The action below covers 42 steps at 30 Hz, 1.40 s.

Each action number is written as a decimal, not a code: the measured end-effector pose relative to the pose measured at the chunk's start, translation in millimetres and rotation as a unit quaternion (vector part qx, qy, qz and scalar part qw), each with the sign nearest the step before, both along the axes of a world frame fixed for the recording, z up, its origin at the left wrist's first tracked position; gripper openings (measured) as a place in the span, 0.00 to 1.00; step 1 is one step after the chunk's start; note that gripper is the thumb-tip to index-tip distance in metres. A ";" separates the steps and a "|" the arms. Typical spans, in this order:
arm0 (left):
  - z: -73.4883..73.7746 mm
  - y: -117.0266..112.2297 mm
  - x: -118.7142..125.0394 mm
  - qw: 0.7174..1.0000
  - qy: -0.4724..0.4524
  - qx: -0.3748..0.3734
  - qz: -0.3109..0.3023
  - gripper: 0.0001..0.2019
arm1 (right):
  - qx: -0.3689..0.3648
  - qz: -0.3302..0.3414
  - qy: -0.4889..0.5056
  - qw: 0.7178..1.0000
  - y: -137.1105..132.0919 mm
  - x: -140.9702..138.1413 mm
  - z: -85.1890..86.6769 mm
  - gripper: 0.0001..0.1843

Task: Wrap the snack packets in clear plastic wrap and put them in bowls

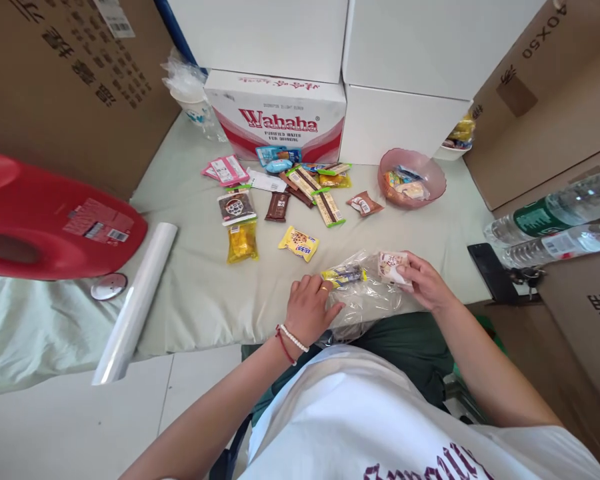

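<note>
A clear plastic bag (367, 300) lies at the table's front edge, before my body. My left hand (310, 307) is at its left side, fingers curled down and thumb on the film, gripping the bag's edge. Against those fingers sits a yellow and blue snack packet (347, 275), on or inside the bag; which one I cannot tell. My right hand (425, 283) pinches a small cream-coloured snack packet (393, 267) between thumb and fingers, over the bag's right part. Just beyond my left hand lies a yellow cookie packet (300, 244).
Several wrapped snacks (305, 183) are spread toward the Wahaha carton (280, 117). A pink bowl (413, 179) holds more packets. At left are a red jug (55, 220) and a white roll (135, 303); at right, bottles (555, 210) and a black phone (493, 273).
</note>
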<state>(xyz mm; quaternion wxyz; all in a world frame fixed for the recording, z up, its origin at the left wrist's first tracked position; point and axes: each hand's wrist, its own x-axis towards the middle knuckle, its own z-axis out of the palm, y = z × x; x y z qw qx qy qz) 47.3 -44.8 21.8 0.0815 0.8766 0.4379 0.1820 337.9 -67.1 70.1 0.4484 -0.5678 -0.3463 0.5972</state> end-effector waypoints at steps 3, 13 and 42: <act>-4.8 3.8 5.1 0.998 0.051 -0.043 0.011 0.15 | -0.010 -0.025 0.015 1.000 -19.3 7.7 -13.6 0.25; -16.3 23.4 -13.8 0.984 -0.119 -0.120 0.049 0.08 | 0.042 0.030 -0.022 0.998 -30.8 29.9 -25.8 0.24; -4.3 16.4 -3.0 0.977 -0.161 0.012 0.137 0.36 | 0.104 0.533 -0.260 0.799 42.6 11.6 39.0 0.14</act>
